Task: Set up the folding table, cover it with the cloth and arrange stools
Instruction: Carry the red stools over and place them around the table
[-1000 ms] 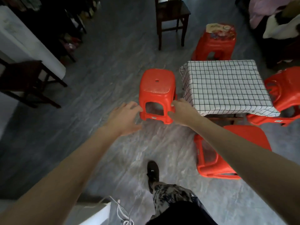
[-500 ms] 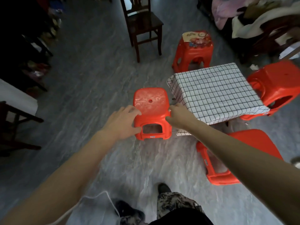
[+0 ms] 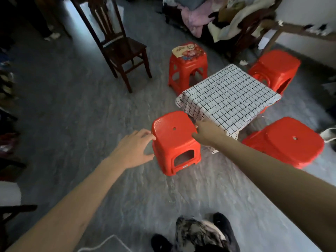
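Note:
The low folding table [image 3: 229, 98] stands on the floor under a white cloth with a black grid. A small red stool [image 3: 174, 140] sits on the floor against the table's near left side. My left hand [image 3: 133, 149] grips the stool's left side, fingers on the top edge and thumb lower on the side. My right hand [image 3: 206, 131] holds its right top edge, next to the hanging cloth. Three more red stools stand around the table: a taller one with a patterned top [image 3: 188, 64], one at the far right [image 3: 274, 69] and one at the near right [image 3: 291, 142].
A dark wooden chair [image 3: 119, 42] stands behind and left of the table. Piled clothes [image 3: 209, 17] lie on furniture at the back right. A white cable [image 3: 101, 242] runs by my feet [image 3: 200, 233]. Dark furniture lines the left edge.
My left hand has come from beside the stool onto its left side. The stool has turned a little beside the table, with my right hand staying on it.

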A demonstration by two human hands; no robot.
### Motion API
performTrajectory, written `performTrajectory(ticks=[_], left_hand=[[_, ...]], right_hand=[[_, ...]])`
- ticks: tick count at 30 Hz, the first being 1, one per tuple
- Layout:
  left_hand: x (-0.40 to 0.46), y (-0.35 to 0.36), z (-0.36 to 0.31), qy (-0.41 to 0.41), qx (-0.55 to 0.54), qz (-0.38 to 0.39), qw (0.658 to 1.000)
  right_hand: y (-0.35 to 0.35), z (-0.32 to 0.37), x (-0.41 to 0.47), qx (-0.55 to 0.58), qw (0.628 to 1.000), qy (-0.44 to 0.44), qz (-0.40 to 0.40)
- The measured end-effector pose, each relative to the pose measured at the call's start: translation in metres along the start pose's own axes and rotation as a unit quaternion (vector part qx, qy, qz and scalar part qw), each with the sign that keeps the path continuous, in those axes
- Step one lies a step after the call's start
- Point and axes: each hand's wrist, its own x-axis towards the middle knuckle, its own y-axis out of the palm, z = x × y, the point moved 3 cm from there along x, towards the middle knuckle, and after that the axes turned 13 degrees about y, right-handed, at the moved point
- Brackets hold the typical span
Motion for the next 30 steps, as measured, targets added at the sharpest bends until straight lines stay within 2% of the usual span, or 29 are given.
performTrajectory(ticks=[8, 20, 25, 30], left_hand=[[0.014, -0.006, 0.076, 0.090, 0.012, 0.046, 0.995], [0.142, -0.043, 0.190, 0.191, 0.048, 0.129, 0.972], [0.194, -0.048, 0.207, 0.231, 0.044, 0.145, 0.961], [0.231, -0.037, 0.209, 0.298, 0.051, 0.184, 0.935]], right_hand=[[0.025, 0.017, -0.005, 0.073, 0.991, 0.108, -0.008], [0.022, 0.068, 0.082, 0.127, 0.970, 0.208, 0.001], [0.018, 0.071, 0.095, 0.162, 0.956, 0.245, 0.007], [0.026, 0.073, 0.091, 0.204, 0.930, 0.307, 0.001]])
